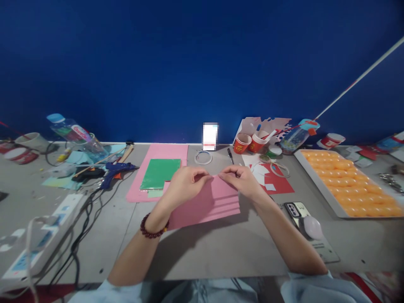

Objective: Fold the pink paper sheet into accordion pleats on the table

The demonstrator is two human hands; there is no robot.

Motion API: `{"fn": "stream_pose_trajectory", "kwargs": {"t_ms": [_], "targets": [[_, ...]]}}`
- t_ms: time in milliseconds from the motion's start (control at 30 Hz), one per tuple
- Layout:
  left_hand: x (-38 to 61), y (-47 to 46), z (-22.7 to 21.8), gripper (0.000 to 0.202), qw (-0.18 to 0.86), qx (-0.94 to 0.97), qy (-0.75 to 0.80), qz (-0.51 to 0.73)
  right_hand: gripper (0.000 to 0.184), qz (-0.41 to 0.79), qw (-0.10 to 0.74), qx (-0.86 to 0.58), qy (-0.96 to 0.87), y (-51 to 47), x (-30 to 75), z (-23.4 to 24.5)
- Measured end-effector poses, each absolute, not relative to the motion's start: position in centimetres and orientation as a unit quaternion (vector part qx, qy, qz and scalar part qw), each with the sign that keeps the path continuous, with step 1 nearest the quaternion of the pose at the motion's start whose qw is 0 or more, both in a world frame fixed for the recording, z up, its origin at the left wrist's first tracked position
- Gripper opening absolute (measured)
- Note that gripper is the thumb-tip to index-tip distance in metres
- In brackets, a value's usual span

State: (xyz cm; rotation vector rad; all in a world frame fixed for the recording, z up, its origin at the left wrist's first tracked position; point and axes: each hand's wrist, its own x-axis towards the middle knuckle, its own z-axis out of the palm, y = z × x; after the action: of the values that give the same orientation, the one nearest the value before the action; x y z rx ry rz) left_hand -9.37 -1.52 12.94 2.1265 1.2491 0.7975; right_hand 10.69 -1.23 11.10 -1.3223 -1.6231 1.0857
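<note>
Both hands pinch the far edge of a pink sheet of paper [205,204], which shows several parallel folds along its right part. My left hand [187,185], with a dark red bead bracelet [151,229] at the wrist, is closed on the edge near the sheet's middle. A short way to the right, my right hand [241,180] is closed on the same edge. Beyond my left hand, a green packet of paper [160,173] lies on a larger pink sheet [140,179].
At left are a blue glue gun [116,171], a power strip [47,240] with cables, and a plastic bottle [74,130]. At right lie a phone [311,229], red card [282,181], paper cups [243,142] and a tray of orange balls [350,183]. A lit screen [210,135] stands against the blue wall.
</note>
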Motion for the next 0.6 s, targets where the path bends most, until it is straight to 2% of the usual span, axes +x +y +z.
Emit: {"fn": "stream_pose_trajectory", "kwargs": {"t_ms": [233, 433, 600], "targets": [[-9.27, -1.46, 12.94, 0.028, 0.254, 0.796, 0.471, 0.285, 0.020, 0.396, 0.385, -0.505, -0.663, -1.23, 10.62, 10.87], [-9.73, -1.31, 13.20, 0.017, 0.310, 0.794, 0.436, 0.289, 0.017, 0.329, 0.405, -0.491, -0.697, -1.27, 10.92, 11.07], [-9.94, -1.16, 13.24, 0.018, 0.331, 0.793, 0.439, 0.263, 0.017, 0.329, 0.381, -0.496, -0.707, -1.29, 11.21, 11.68]]}}
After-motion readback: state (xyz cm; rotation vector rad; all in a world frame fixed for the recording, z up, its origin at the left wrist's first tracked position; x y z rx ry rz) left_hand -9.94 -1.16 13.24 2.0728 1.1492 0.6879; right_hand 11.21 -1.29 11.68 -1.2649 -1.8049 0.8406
